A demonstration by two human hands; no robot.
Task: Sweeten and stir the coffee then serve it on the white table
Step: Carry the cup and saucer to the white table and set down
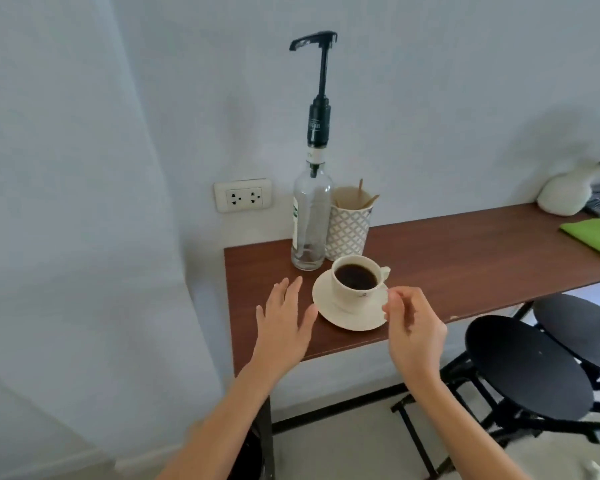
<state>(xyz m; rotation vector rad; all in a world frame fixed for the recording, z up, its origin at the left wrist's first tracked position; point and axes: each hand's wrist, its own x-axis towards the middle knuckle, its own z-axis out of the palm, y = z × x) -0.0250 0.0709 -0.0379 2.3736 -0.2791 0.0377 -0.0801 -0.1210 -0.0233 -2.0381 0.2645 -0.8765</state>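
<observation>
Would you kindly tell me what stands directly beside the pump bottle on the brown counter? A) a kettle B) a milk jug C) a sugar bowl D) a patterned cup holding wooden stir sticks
D: the patterned cup with wooden stir sticks stands right beside the pump bottle.

Both bare forearms reach forward, the left hand [284,320] flat with fingers spread, palm down, the right hand [413,327] loosely curled, empty.
</observation>
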